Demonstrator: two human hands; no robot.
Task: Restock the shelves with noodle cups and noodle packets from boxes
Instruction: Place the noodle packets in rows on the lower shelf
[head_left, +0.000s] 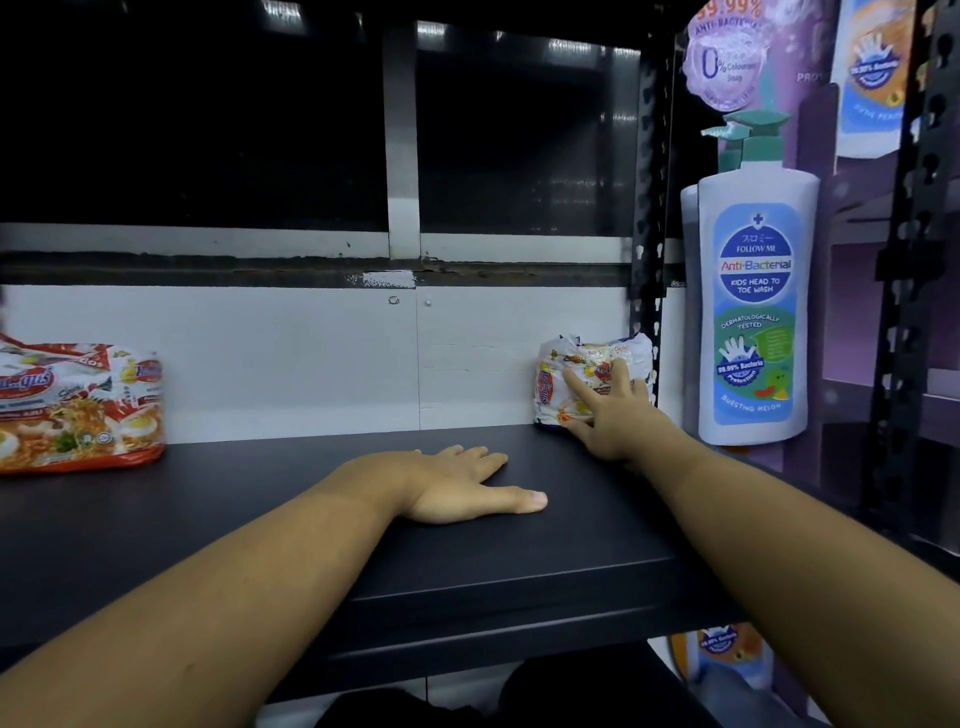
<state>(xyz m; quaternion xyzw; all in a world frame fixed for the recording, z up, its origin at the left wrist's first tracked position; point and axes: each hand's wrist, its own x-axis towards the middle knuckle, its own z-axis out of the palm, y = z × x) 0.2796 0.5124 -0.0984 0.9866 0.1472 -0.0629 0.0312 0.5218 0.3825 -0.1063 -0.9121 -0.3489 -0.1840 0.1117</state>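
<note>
Okay, right hand: fingers straight and spread, pressing flat on the white noodle packet, not curled round it as far as I see; thumb low at its near bottom edge
white noodle packet: stands on edge on the black shelf, far right corner, against the white back wall and just beside the perforated upright
why there: my guess is I'm squaring it into the corner so a row can fill leftward from it
left hand: relaxed, palm down, flat on the middle of the shelf, holding nothing; reads as a brace while I reach far right
red noodle packet: far left on the same shelf, by the back wall, well apart from the white one
progress: two packs up, wide gap between, so early in my judgement
cut off: red packet's left part runs out of frame
hidden: no boxes or noodle cups in view; dark shapes below the shelf too dim to name
other: body wash bottle display on the right side panel, not part of the job
</note>
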